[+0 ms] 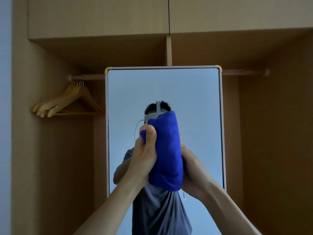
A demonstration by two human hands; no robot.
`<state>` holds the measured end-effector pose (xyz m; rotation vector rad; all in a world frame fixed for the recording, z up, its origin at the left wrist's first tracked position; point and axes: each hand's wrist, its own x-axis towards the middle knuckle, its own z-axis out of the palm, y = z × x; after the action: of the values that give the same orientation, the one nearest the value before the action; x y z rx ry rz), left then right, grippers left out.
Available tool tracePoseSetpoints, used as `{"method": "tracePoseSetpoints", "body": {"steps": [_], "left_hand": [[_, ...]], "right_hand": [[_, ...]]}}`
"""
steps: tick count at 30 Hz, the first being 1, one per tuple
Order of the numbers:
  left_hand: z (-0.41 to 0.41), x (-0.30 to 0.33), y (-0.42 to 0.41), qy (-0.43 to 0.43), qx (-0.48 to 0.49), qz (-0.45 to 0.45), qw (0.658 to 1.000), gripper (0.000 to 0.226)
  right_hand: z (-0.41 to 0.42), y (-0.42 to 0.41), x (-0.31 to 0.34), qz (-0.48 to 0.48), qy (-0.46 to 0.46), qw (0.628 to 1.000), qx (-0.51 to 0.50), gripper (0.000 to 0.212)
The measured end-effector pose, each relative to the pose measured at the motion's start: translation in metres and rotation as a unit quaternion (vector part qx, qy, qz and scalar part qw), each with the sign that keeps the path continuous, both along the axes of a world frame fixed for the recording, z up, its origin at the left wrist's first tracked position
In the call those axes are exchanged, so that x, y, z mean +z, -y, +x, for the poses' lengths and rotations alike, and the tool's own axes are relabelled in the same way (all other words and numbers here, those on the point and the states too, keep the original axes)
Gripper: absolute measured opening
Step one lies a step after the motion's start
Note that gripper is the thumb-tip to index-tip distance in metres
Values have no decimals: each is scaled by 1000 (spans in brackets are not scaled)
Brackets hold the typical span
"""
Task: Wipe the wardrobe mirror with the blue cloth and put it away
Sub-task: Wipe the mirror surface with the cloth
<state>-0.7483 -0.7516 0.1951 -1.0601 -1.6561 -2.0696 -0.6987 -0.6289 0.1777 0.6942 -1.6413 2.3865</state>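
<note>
Both forearms rose from the bottom edge of the frame toward its centre, and between the two hands sat the blue cloth [166, 150], bunched into an upright roll. Fingers of the left hand [144, 155] were curled tight round the roll's left side, thumb pressed across the upper corner where a small fold poked out. On the other side the right hand [191, 165] wrapped the lower half of the cloth from behind; its fingertips were hidden by the fabric, so only the clasping palm and wrist could be read.

Judging by the plush, napped surface, the cloth looked like microfibre: light, soft, wholly limp, likely to flop open unless kept gathered. A grip round the middle of the wad, as held, would suit it; for wiping, a flat palm behind a folded pad would probably spread pressure better.

Behind the cloth stood the mirror [194, 99], filling the centre of the frame, its pale frame capped with yellowish corners. Whether the cloth touched the glass could not be told. Glass of that kind would be rigid, smooth and breakable, so moderate pressure seemed wise.

Further out, wooden hangers [67, 102] hung on the rail [91, 76] at the middle left, inside the open wardrobe [271, 133].
</note>
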Motion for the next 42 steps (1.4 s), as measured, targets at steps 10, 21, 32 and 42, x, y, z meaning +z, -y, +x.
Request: {"method": "tracePoseSetpoints", "body": {"steps": [10, 21, 32, 42], "left_hand": [[-12, 54, 24, -239, 150, -55, 958, 37], [-68, 73, 81, -190, 342, 40, 919, 33], [-107, 76, 71, 24, 236, 52, 970, 46], [-116, 75, 63, 18, 217, 43, 975, 38]], "right_hand": [[13, 2, 44, -11, -59, 996, -60, 54], [-2, -68, 139, 246, -296, 580, -718, 48], [-53, -62, 147, 317, -258, 482, -775, 52], [-94, -6, 104, 434, -413, 445, -665, 52]]}}
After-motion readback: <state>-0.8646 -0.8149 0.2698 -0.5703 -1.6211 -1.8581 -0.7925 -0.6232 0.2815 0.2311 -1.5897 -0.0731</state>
